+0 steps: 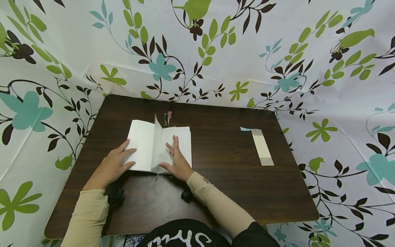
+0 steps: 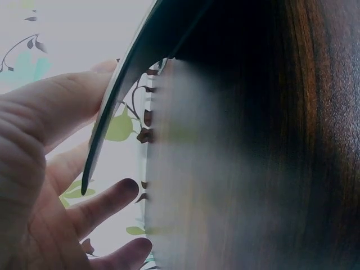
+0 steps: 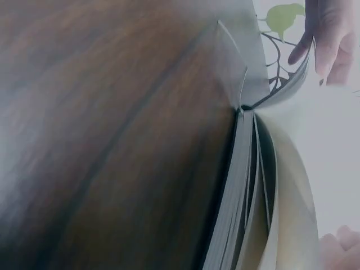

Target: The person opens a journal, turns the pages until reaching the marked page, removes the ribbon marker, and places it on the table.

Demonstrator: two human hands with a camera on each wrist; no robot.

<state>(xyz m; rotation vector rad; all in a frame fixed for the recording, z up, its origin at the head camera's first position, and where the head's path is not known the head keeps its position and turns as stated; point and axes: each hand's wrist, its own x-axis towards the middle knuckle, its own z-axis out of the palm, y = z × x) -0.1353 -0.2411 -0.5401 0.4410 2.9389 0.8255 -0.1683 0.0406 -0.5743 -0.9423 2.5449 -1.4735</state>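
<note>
An open notebook [image 1: 141, 145] with lined pages lies at the left of the table. My left hand [image 1: 115, 164] grips its left edge; in the left wrist view the thumb is on one side of the dark cover [image 2: 104, 132] and other fingers reach past the other side. Near the spine a loose page [image 1: 157, 137] stands partly raised. My right hand [image 1: 179, 163] rests over the right page, fingers extended and spread, thumb toward the spine. The right wrist view shows the notebook's lower page edges [image 3: 233, 197], with some pages curved up.
A cream bookmark [image 1: 262, 147] with patterned ends and a blue tassel [image 1: 245, 129] lies at the right of the dark wooden table [image 1: 222, 192]. Pink and green tassels [image 1: 168, 117] stick out above the notebook. A thin ribbon [image 1: 156, 180] hangs below its spine.
</note>
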